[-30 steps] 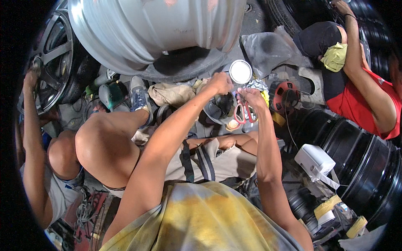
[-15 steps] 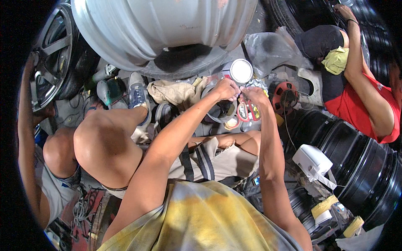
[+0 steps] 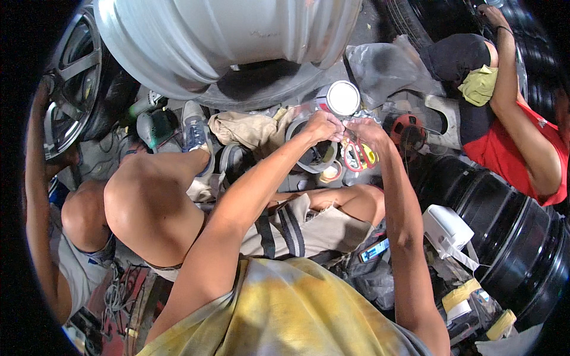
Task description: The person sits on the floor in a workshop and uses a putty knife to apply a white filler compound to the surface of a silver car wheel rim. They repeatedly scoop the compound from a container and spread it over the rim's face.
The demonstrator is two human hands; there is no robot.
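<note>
My left hand (image 3: 325, 126) is closed in a pinch, its fingertips meeting those of my right hand (image 3: 366, 132). The right hand's fingers are also pinched together. Whatever lies between the fingertips is too small to make out. Below the left hand sits a round grey container (image 3: 313, 159) with a dark inside. Beneath the right hand are red and yellow tape-like rings (image 3: 360, 157), with a smaller pale roll (image 3: 330, 172) beside them. A can with a white lid (image 3: 342, 98) stands just beyond both hands.
A large silver wheel rim (image 3: 237, 35) rests on a tire ahead. Beige cloth (image 3: 252, 127) lies left of the container. A red reel-like object (image 3: 407, 132), black rims (image 3: 504, 225) and a white device (image 3: 446, 228) are at right. People sit on both sides; one wears a red shirt (image 3: 516, 154).
My right forearm has swung outward to the right, uncovering more of a blue oblong object near my knee. Both hands stay together over the container, fingers still pinched.
</note>
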